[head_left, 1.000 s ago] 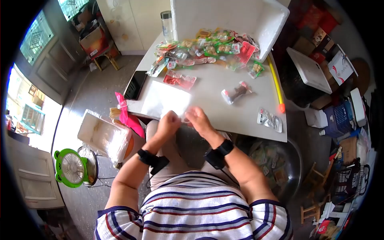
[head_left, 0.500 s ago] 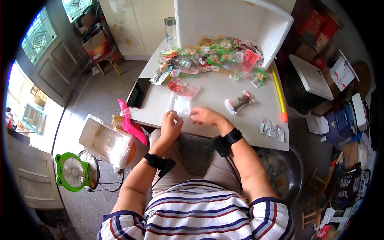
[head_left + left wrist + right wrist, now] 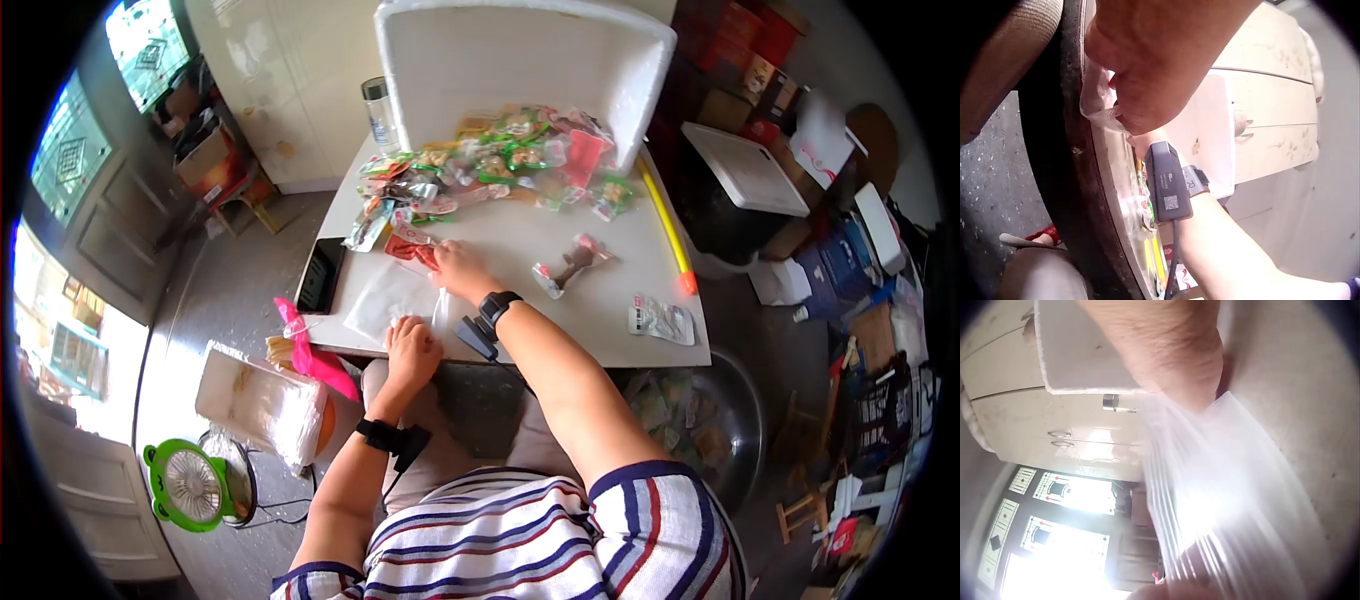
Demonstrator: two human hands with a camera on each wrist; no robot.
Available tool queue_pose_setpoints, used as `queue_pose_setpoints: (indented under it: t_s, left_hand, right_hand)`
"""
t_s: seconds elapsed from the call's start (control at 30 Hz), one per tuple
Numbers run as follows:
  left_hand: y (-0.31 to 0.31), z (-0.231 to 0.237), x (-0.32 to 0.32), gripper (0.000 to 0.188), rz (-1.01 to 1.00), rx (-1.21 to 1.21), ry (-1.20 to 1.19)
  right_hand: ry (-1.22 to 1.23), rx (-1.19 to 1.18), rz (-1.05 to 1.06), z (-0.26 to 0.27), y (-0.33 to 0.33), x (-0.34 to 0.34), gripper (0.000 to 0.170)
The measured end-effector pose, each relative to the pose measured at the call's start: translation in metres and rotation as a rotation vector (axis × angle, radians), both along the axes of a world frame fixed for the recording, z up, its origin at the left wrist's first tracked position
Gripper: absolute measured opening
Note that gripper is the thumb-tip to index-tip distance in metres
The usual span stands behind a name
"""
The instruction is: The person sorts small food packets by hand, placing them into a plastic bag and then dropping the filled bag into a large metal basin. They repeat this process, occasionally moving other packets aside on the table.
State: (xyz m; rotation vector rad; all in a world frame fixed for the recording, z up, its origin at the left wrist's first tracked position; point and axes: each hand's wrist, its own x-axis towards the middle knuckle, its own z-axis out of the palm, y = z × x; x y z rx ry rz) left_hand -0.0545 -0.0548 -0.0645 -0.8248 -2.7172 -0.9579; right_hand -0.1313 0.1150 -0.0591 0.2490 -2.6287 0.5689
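At the table's front edge my left hand [image 3: 412,350] grips the lower edge of a clear plastic bag [image 3: 385,300] with bent fingers. In the left wrist view that bag [image 3: 1100,112] hangs in folds under the hand. My right hand [image 3: 460,272] reaches over the bag and pinches the near right end of a red snack packet [image 3: 408,250], covering part of it. The right wrist view shows the bag's film [image 3: 1229,481] stretched below the right hand [image 3: 1169,350]; the packet is hidden there.
A heap of snack packets [image 3: 500,165] lies before a white foam box [image 3: 530,60]. A phone [image 3: 322,275] is at the left edge. To the right are a brown-filled packet [image 3: 572,265], a silver packet [image 3: 662,320] and a yellow stick [image 3: 665,220]. A metal basin [image 3: 735,430] stands below.
My right hand has moved away from the left, forward to the red packet. The bag, gathered between both hands half a second ago, now lies spread under the left hand. The head view has shifted.
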Motion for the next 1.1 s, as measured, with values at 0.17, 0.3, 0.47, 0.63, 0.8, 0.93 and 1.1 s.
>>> queue_pose_setpoints:
  t_s: [0.17, 0.3, 0.47, 0.63, 0.8, 0.93, 1.1]
  left_hand:
    - [0.005, -0.003, 0.002, 0.012, 0.032, -0.045, 0.017]
    - [0.014, 0.000, 0.005, 0.012, 0.068, -0.110, 0.046]
    - [0.031, -0.004, 0.006, 0.011, 0.131, -0.138, 0.024]
    - [0.048, -0.004, 0.011, 0.012, 0.136, -0.040, 0.031]
    - [0.053, 0.002, 0.013, 0.018, 0.112, -0.089, -0.085]
    - [0.052, 0.000, 0.011, 0.016, 0.126, -0.025, -0.072]
    - [0.050, -0.002, 0.011, 0.015, 0.127, 0.005, -0.055]
  right_hand:
    - [-0.027, -0.011, -0.066, -0.004, 0.015, 0.006, 0.016]
    - [-0.006, -0.311, -0.188, 0.024, 0.037, 0.034, 0.014]
    - [-0.060, -0.720, -0.172, 0.026, 0.078, 0.084, 0.018]
    - [-0.277, -0.898, -0.162, 0.056, 0.080, 0.158, 0.017]
    - [-0.458, -0.832, -0.042, 0.046, 0.087, 0.172, 0.017]
    - [-0.639, -0.910, 0.025, 0.053, 0.089, 0.175, 0.018]
    - [-0.704, -0.917, 0.067, 0.045, 0.099, 0.170, 0.016]
